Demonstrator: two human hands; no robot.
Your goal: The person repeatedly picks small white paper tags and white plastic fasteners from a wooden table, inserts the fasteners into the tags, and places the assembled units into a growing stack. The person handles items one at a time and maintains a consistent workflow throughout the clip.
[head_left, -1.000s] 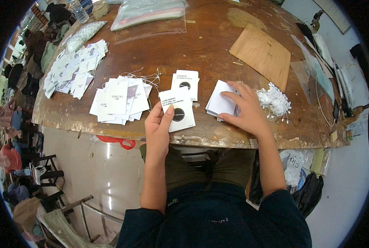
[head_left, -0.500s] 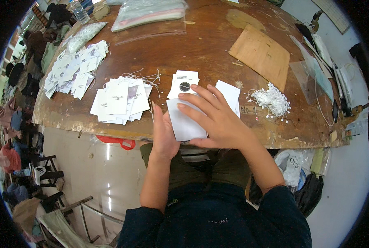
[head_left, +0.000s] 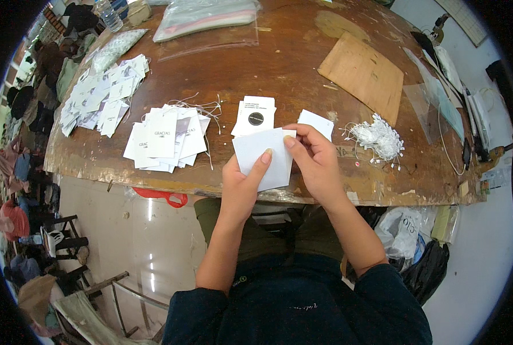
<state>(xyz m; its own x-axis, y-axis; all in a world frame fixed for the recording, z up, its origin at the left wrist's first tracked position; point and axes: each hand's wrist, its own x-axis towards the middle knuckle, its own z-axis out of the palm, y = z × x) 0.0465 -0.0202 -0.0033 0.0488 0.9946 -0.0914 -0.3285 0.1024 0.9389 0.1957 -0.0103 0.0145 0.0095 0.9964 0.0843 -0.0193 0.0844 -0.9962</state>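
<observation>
Two or more blank white cards, slightly fanned, are held over the table's near edge. My left hand is closed on their left side, its thumb lying flat across the top face. At the upper right corner, my right hand pinches the cards between thumb and fingers. Just beyond lies a small stack of printed white cards with a black round mark on top. More white cards rest beyond my right hand. A pile of white tags with strings lies to the left.
A tangle of white strings and a thin wooden board lie on the right of the wooden table. Another tag heap is at far left. Clear plastic bags lie at the back, near a bottle.
My right hand has moved off the cards' face to pinch their upper right corner. My left thumb has come over the top, and the cards have turned and fanned slightly.
</observation>
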